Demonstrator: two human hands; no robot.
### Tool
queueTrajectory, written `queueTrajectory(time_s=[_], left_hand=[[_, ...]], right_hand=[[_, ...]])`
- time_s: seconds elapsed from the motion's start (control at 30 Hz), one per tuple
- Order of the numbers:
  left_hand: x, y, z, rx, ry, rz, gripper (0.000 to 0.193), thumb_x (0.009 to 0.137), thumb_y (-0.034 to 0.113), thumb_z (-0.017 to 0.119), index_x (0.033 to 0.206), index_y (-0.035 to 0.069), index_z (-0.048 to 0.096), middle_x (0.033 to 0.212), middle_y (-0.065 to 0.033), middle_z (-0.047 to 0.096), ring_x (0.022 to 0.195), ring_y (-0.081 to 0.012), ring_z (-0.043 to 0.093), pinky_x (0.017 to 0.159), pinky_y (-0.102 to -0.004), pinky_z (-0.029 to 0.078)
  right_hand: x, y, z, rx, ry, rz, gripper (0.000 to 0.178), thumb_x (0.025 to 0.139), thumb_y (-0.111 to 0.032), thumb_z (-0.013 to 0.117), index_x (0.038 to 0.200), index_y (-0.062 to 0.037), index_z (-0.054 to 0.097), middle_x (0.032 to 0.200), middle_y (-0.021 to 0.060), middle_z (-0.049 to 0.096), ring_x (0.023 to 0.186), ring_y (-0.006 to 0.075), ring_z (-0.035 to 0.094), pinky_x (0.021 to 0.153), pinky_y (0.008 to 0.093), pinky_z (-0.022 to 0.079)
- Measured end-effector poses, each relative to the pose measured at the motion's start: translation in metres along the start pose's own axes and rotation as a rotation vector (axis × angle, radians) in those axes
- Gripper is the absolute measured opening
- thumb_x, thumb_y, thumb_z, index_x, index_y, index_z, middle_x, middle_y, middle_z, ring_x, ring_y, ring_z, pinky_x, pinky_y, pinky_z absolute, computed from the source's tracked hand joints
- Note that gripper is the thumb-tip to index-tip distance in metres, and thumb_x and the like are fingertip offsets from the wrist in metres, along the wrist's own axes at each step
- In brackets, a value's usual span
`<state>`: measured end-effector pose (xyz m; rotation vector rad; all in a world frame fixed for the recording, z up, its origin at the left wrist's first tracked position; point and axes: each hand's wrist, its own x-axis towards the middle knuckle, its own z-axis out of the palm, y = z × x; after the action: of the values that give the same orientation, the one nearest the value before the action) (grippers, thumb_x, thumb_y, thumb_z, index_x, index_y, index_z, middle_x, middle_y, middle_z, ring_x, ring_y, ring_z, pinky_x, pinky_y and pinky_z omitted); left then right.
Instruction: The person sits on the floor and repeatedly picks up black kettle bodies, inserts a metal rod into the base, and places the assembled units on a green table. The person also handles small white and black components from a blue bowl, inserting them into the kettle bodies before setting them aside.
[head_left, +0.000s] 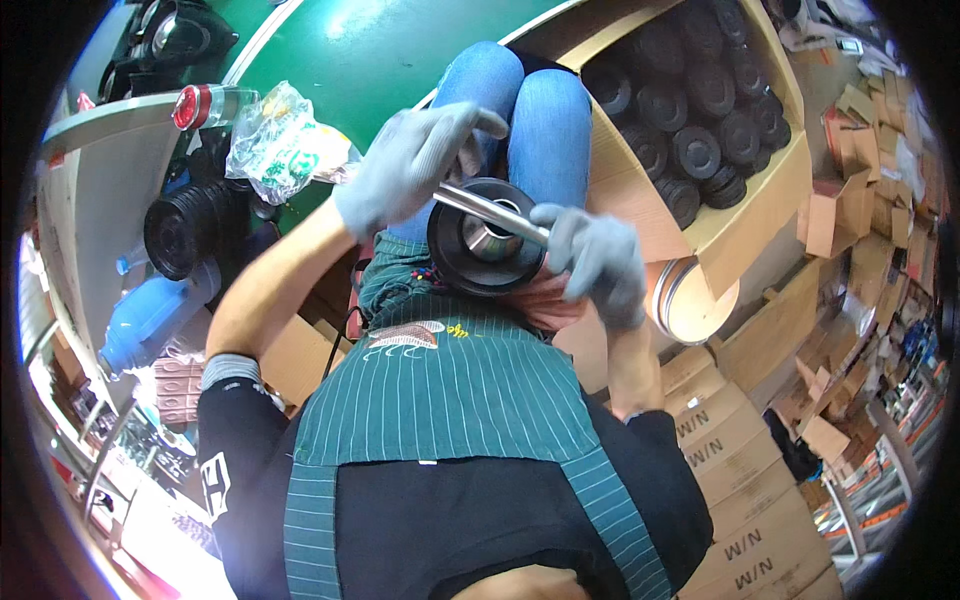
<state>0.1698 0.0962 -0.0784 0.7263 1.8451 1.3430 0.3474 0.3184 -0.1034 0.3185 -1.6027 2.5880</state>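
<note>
My right hand, in a grey glove, is closed around one end of a shiny metal tube. The tube slants up to the left across a black round base with a silver centre, which sits at my lap. Above the tube's other end is my left hand, also gloved in grey. Its index finger stretches out to the right while the other fingers bend loosely down. Whether it touches the tube end cannot be made out, and nothing shows in its fingers.
An open carton full of black round discs stands at the right. More black discs are stacked at the left, near a plastic bag, a red-lidded jar and a blue bottle. Flat cartons line the lower right.
</note>
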Motion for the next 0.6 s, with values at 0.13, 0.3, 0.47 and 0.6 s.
queueTrajectory(time_s=[0.13, 0.3, 0.47, 0.6], left_hand=[[0.063, -0.009, -0.009, -0.074, -0.423, -0.097, 0.072, 0.117, 0.057, 0.028, 0.126, 0.004, 0.077, 0.078, -0.0101, 0.072, 0.067, -0.0159, 0.069, 0.067, -0.0305, 0.057], [0.129, -0.024, 0.046, 0.247, -0.642, 0.127, 0.044, 0.116, 0.033, 0.044, 0.145, 0.008, 0.066, 0.104, -0.013, 0.076, 0.084, -0.0252, 0.073, 0.083, -0.0417, 0.062], [0.149, -0.027, 0.051, 0.239, -0.693, 0.251, 0.04, 0.113, 0.037, 0.052, 0.128, 0.009, 0.077, 0.105, -0.0218, 0.078, 0.087, -0.0363, 0.071, 0.082, -0.0457, 0.057], [0.149, -0.045, 0.046, 0.406, -0.504, 0.503, 0.045, 0.115, 0.038, 0.047, 0.116, 0.001, 0.072, 0.092, -0.0254, 0.069, 0.072, -0.0403, 0.063, 0.07, -0.0532, 0.052]], right_hand=[[0.013, -0.03, 0.033, -0.647, -0.349, -0.291, 0.014, 0.074, -0.021, 0.077, 0.064, -0.0155, 0.067, 0.059, -0.0017, 0.042, 0.072, 0.0232, 0.057, 0.108, 0.0556, 0.049], [0.033, -0.029, 0.078, -0.881, -0.758, -0.106, 0.027, 0.085, -0.034, 0.076, 0.068, -0.0168, 0.065, 0.059, -0.0015, 0.052, 0.065, 0.0193, 0.061, 0.077, 0.0408, 0.055], [0.071, -0.005, 0.084, -0.944, -0.866, 0.02, 0.038, 0.094, -0.04, 0.063, 0.074, -0.0081, 0.068, 0.053, 0.0109, 0.058, 0.048, 0.0325, 0.061, 0.052, 0.0461, 0.05], [0.057, -0.018, 0.064, -0.774, -0.625, -0.079, 0.019, 0.092, -0.029, 0.073, 0.095, -0.0114, 0.079, 0.065, 0.0058, 0.063, 0.064, 0.0268, 0.066, 0.069, 0.0444, 0.055]])
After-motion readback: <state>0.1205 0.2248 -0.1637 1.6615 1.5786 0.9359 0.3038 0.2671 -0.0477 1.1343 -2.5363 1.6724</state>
